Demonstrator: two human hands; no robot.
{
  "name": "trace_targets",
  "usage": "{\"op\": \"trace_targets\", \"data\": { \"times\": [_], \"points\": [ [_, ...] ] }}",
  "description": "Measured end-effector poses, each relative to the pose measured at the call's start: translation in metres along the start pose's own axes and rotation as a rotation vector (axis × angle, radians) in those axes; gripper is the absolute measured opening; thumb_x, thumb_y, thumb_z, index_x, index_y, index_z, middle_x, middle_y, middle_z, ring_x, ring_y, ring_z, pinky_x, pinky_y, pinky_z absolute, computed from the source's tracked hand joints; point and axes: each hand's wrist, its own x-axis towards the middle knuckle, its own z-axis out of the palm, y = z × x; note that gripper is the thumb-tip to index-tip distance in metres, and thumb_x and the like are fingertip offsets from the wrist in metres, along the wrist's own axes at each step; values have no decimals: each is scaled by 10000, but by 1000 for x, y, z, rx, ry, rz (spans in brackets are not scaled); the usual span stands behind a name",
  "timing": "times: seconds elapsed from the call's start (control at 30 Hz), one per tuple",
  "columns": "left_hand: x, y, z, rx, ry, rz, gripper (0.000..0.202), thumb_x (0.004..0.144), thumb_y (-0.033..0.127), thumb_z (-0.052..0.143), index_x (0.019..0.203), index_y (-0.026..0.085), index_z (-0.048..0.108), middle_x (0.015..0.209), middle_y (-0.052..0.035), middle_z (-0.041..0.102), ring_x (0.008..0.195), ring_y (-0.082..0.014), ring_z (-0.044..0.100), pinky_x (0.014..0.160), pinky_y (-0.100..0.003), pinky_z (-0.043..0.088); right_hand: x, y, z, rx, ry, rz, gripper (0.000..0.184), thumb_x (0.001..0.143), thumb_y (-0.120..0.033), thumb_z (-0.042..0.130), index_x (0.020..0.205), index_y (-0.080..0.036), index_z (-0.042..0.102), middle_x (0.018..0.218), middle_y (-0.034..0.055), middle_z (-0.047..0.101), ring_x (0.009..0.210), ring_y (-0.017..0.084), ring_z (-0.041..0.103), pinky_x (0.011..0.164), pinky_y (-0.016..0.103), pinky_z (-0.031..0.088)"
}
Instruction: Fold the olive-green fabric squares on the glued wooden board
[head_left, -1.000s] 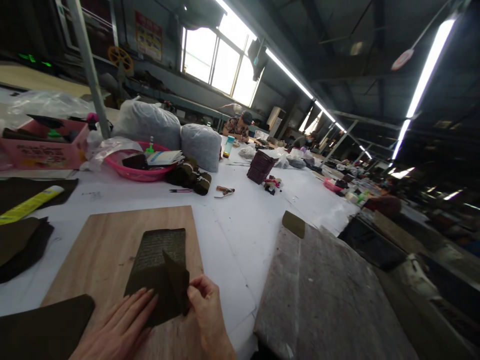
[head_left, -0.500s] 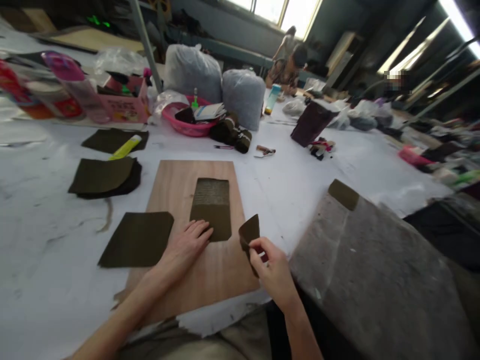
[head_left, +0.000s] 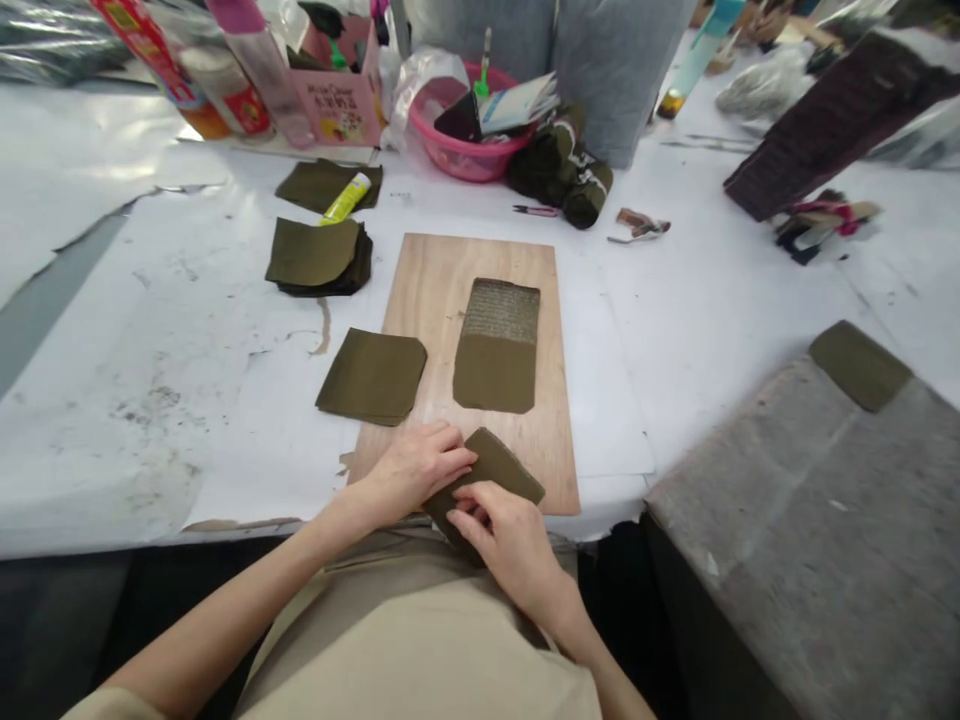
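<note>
At the near edge of the wooden board (head_left: 420, 270), both hands are on an olive-green fabric piece (head_left: 506, 468) that lies at a slant. My left hand (head_left: 420, 462) grips its left edge, fingers together and thumb hidden. With bent fingers, my right hand (head_left: 506, 535) pinches the piece lower down, close to my lap. Farther up the board lies another olive piece (head_left: 495, 372), flat, its upper half covered with pale streaks. A small stack of olive pieces (head_left: 375, 375) overlaps the board's left edge.
Beyond are another fabric stack (head_left: 311, 255), a yellow tube (head_left: 346, 198), a pink basin (head_left: 472, 160), dark rolls (head_left: 589, 195), small snips (head_left: 536, 211) and a pink box (head_left: 337, 105). At right, a grey-topped block (head_left: 810, 520) bears one olive piece (head_left: 860, 365).
My view has tipped down and swung left. The left hand has left the streaked piece and joined the right at the other fabric piece, now over the board's near edge.
</note>
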Motion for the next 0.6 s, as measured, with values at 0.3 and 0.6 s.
{"op": "trace_targets", "data": {
  "times": [0.3,0.6],
  "points": [
    [4,2,5,143,3,35,259,999,227,416,896,159,643,879,-50,541,832,-165,485,707,-267,413,16,27,-17,-536,387,115,183,949,-354,505,961,-205,610,958,52,626,900,211,548,718,306,388],
    [17,5,15,265,110,98,192,987,165,403,1043,130,584,917,-72,586,873,-192,552,785,-322,483,20,36,-13,-527,395,44,208,956,-360,489,836,-211,570,849,38,628,823,204,528,710,318,374]
  ]
}}
